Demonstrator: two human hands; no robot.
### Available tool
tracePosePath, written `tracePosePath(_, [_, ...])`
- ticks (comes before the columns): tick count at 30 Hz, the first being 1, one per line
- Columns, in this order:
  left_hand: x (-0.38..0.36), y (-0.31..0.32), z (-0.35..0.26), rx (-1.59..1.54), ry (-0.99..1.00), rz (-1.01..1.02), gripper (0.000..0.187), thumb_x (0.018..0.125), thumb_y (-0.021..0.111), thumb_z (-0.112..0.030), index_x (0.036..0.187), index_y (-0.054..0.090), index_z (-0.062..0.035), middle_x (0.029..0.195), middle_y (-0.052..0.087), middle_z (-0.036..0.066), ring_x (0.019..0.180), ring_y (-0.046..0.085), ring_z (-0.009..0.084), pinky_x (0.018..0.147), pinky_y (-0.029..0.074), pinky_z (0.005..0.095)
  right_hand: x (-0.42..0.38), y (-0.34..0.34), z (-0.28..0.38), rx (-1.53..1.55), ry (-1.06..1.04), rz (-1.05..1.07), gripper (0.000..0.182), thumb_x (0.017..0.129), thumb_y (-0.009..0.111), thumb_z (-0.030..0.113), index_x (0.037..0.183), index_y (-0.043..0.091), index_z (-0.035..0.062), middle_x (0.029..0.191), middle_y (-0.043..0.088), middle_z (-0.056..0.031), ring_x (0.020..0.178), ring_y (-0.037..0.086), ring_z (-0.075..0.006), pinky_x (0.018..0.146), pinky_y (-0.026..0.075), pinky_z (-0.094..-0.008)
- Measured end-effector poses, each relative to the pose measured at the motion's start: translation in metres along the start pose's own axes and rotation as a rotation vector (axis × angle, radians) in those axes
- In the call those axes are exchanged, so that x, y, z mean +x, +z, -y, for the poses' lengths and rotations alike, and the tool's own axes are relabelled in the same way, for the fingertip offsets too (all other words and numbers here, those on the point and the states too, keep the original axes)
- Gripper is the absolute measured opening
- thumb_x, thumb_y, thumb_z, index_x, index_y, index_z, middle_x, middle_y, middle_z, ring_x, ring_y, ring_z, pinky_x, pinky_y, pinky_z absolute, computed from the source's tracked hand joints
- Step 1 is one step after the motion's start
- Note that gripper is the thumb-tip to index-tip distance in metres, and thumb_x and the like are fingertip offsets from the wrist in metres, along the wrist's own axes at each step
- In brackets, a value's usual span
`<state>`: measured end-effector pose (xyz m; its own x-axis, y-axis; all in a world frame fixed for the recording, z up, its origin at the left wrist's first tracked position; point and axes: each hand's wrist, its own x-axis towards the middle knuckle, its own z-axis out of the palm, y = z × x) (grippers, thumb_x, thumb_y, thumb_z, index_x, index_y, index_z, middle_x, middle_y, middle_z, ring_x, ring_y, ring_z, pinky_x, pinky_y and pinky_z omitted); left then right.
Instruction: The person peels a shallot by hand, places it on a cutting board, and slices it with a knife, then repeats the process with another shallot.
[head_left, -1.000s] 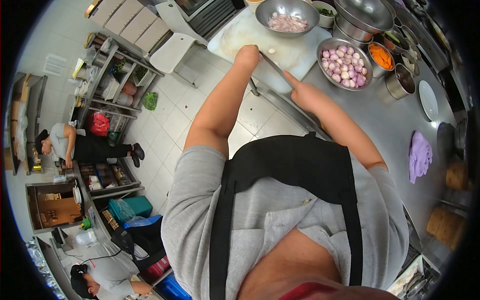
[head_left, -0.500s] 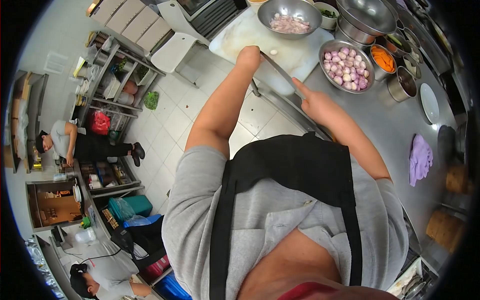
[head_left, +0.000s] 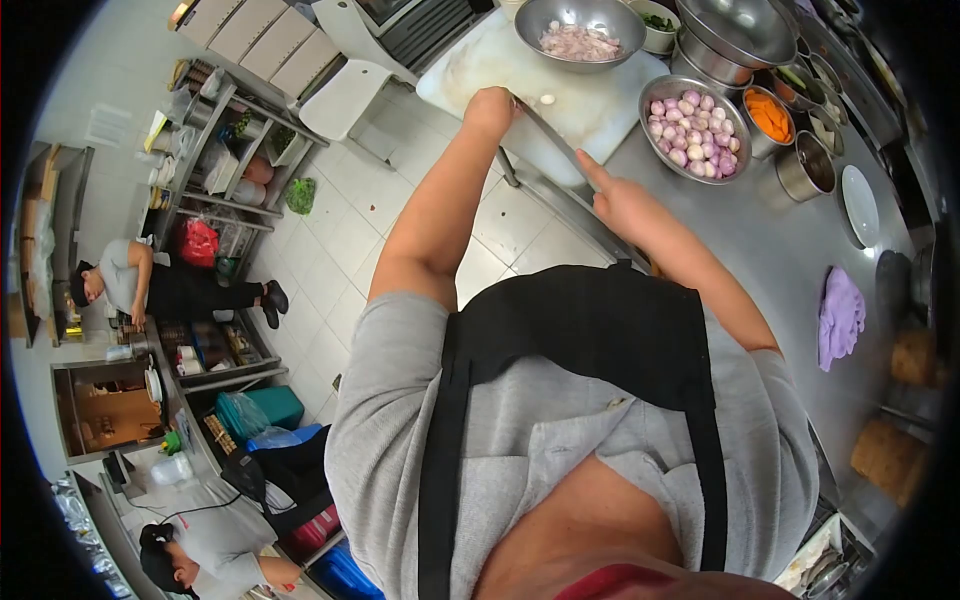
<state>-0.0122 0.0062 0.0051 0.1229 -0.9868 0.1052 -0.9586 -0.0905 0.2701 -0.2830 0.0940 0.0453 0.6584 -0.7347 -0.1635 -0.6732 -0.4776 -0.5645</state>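
Nearest: grey shirt and black apron fill the lower frame. Right hand sits over the steel counter edge, index finger stretched out and touching the knife blade; other fingers curled, nothing gripped. Left hand is closed in a fist on the knife handle, blade running from it toward the right hand across the near edge of the white cutting board. One small pale peeled piece lies on the board just beyond the left hand. Right of the board: steel bowl of whole purple shallots. Far end of the board: steel bowl of peeled shallots. Further right: container of orange carrot pieces, white plate, purple cloth. Left, down on the floor side: two other people by the shelving.
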Motion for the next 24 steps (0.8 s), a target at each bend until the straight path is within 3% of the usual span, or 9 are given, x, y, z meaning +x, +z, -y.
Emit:
tracePosePath(4, [-0.003, -0.001, -0.001, -0.106, -0.068, 0.040, 0.031, 0.065, 0.076, -0.020, 0.090, 0.065, -0.0039, 0.094, 0.064, 0.017, 0.090, 0.061, 0.0334, 0.080, 0.048, 0.0390, -0.004, -0.007, -0.001, 0.058, 0.013, -0.008, 0.066, 0.085, 0.044, 0.009, 0.145, 0.021, 0.0233, 0.066, 0.055, -0.0224, 0.060, 0.055, -0.0337, 0.062, 0.044, -0.0427])
tracePosePath(6, [-0.009, 0.003, -0.006, -0.256, -0.091, -0.157, 0.041, 0.061, 0.079, -0.016, 0.095, 0.060, -0.0042, 0.107, 0.058, 0.013, 0.099, 0.056, 0.0340, 0.085, 0.046, 0.0393, -0.006, -0.011, -0.003, 0.074, 0.037, -0.010, 0.066, 0.085, 0.044, 0.009, 0.145, 0.021, 0.0242, 0.066, 0.055, -0.0224, 0.059, 0.055, -0.0336, 0.062, 0.044, -0.0424])
tracePosePath(9, [-0.017, -0.002, -0.014, -0.195, -0.053, -0.285, 0.044, 0.060, 0.078, -0.009, 0.099, 0.059, -0.0083, 0.118, 0.051, 0.007, 0.107, 0.050, 0.0310, 0.090, 0.042, 0.0404, -0.007, -0.015, -0.006, 0.051, 0.025, 0.008, 0.066, 0.085, 0.044, 0.009, 0.144, 0.023, 0.0264, 0.065, 0.055, -0.0224, 0.059, 0.055, -0.0338, 0.062, 0.044, -0.0427])
tracePosePath(10, [-0.017, -0.005, -0.012, -0.194, -0.051, -0.283, 0.044, 0.060, 0.078, -0.009, 0.099, 0.059, -0.0083, 0.118, 0.051, 0.007, 0.107, 0.050, 0.0310, 0.090, 0.042, 0.0404, -0.008, -0.016, -0.005, 0.017, 0.023, 0.025, 0.066, 0.084, 0.044, 0.009, 0.144, 0.023, 0.0270, 0.066, 0.055, -0.0224, 0.060, 0.055, -0.0337, 0.062, 0.044, -0.0428])
tracePosePath(12, [-0.017, -0.012, -0.004, 0.031, 0.374, -0.132, 0.037, 0.061, 0.075, -0.009, 0.096, 0.063, -0.0126, 0.109, 0.057, 0.003, 0.108, 0.048, 0.0252, 0.091, 0.039, 0.0416, -0.009, -0.014, -0.006, -0.018, 0.021, 0.046, 0.067, 0.084, 0.045, 0.009, 0.144, 0.023, 0.0276, 0.067, 0.055, -0.0223, 0.060, 0.055, -0.0336, 0.062, 0.044, -0.0428])
tracePosePath(15, [-0.011, -0.019, -0.004, 0.099, 0.376, 0.039, 0.026, 0.064, 0.072, -0.012, 0.089, 0.067, -0.0162, 0.097, 0.061, 0.000, 0.106, 0.048, 0.0223, 0.090, 0.039, 0.0409, -0.010, -0.008, -0.016, -0.057, -0.046, -0.009, 0.068, 0.082, 0.046, 0.008, 0.144, 0.025, 0.0267, 0.068, 0.055, -0.0221, 0.061, 0.054, -0.0326, 0.062, 0.044, -0.0425])
tracePosePath(18, [-0.006, -0.024, -0.005, 0.144, 0.433, 0.040, 0.018, 0.067, 0.072, -0.019, 0.084, 0.070, -0.0153, 0.091, 0.064, 0.001, 0.104, 0.050, 0.0233, 0.088, 0.039, 0.0396, -0.021, -0.014, -0.018, -0.057, -0.086, -0.057, 0.067, 0.081, 0.046, 0.008, 0.143, 0.027, 0.0252, 0.071, 0.056, -0.0222, 0.062, 0.055, -0.0327, 0.063, 0.044, -0.0420])
tracePosePath(22, [0.009, -0.013, 0.003, 0.170, 0.328, 0.083, 0.024, 0.067, 0.075, -0.023, 0.087, 0.070, -0.0123, 0.089, 0.067, 0.004, 0.094, 0.057, 0.0247, 0.080, 0.046, 0.0344, -0.051, -0.040, -0.009, 0.098, -0.031, 0.006, 0.066, 0.080, 0.045, 0.007, 0.142, 0.029, 0.0215, 0.071, 0.056, -0.0220, 0.061, 0.054, -0.0320, 0.063, 0.044, -0.0397])
tracePosePath(24, [0.012, -0.007, 0.002, -0.056, 0.005, 0.203, 0.026, 0.068, 0.076, -0.027, 0.087, 0.070, -0.0097, 0.086, 0.067, 0.008, 0.085, 0.062, 0.0254, 0.075, 0.049, 0.0325, -0.052, -0.039, -0.011, 0.130, -0.005, -0.009, 0.065, 0.081, 0.045, 0.007, 0.142, 0.029, 0.0206, 0.070, 0.056, -0.0217, 0.060, 0.053, -0.0314, 0.063, 0.044, -0.0388])
